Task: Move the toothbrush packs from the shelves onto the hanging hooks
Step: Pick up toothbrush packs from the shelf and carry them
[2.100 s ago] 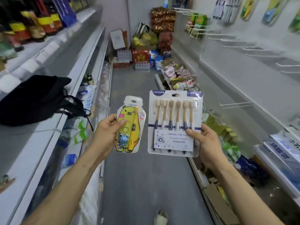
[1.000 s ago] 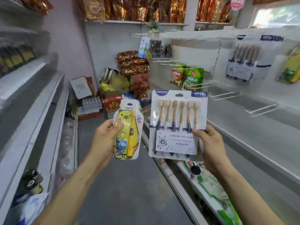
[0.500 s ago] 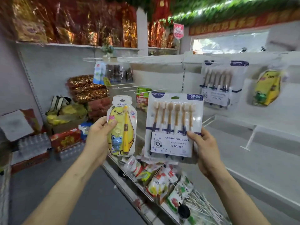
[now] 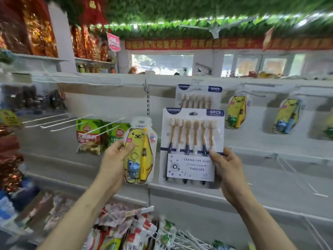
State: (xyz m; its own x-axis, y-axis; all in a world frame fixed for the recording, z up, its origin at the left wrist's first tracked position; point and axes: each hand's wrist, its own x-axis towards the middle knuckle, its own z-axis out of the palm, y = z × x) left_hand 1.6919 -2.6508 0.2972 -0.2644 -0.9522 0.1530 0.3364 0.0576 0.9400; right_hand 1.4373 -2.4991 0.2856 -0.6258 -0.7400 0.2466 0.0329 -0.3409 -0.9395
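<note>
Left hand point(image 4: 115, 159) gripping bear pack point(image 4: 140, 150) with 1 toothbrush, right hand point(image 4: 228, 168) gripping 6-brush pack point(image 4: 192, 147)

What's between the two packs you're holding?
Nothing: the bear pack and six-brush pack are parted by a thin gap showing white back panel, head view.

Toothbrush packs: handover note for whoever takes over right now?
Left hand grips the bear pack by its left edge.
Right hand grips the six-brush pack at its lower right.
Done: a hung six-brush pack and a hung bear pack are already up on the back panel, with more bear packs further right.
Left: hang both held packs; bare hooks stick out to the left.
</note>
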